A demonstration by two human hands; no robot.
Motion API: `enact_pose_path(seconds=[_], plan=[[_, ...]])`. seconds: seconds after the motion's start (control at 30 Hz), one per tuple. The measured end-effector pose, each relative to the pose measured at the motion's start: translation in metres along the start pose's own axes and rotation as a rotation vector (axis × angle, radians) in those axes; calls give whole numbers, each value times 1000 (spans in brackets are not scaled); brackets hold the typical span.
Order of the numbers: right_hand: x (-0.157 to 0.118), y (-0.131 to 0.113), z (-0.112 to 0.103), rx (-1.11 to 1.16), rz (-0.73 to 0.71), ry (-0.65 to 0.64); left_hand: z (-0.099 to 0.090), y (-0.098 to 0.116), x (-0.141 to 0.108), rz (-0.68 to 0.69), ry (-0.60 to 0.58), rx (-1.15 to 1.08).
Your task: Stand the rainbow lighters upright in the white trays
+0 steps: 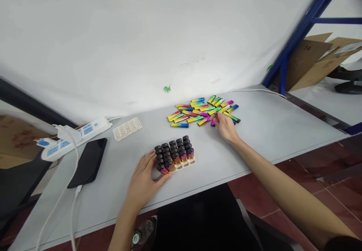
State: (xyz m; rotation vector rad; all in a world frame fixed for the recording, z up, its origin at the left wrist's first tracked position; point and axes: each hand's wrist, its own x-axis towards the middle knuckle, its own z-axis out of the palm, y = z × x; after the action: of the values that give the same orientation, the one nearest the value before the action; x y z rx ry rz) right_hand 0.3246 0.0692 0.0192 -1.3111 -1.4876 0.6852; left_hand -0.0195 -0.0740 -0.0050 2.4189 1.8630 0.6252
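My left hand (144, 181) is wrapped round the left side of a cream slotted tray (186, 165), thumb in front and fingers behind. Rows of black-topped lighters (175, 156) with pink-orange bodies stand upright in the tray, and a few holes along its front right edge are bare. Farther back, a loose pile of shiny rainbow-coloured lighters (195, 119) lies flat near the wall. My right hand (225, 125) is at the pile's right front, fingers bent and closed on a lighter, partly hidden by the hand. A pink lighter (213, 122) lies just left of these fingers.
A second cream tray (127, 128) lies at the back left, with no lighters in it. Beside it are a white power strip (82, 136), a black phone (88, 162) and white cables (74, 160). Cardboard boxes (313, 56) stand beyond the blue frame (284, 68) at right.
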Motion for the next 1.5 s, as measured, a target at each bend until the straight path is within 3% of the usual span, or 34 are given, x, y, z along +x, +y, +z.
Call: enact_pose_path(seconds=[0.2, 0.33, 0.53, 1.5], plan=[[-9, 4, 3, -14, 22, 28, 1, -2, -1, -21, -5, 11], [-11, 2, 0, -22, 12, -30, 2, -3, -1, -6, -10, 3], [-10, 2, -2, 119, 167, -74, 1, -2, -1, -20, -16, 7], [-12, 3, 0, 130, 140, -37, 1, 0, 0, -35, -10, -25]])
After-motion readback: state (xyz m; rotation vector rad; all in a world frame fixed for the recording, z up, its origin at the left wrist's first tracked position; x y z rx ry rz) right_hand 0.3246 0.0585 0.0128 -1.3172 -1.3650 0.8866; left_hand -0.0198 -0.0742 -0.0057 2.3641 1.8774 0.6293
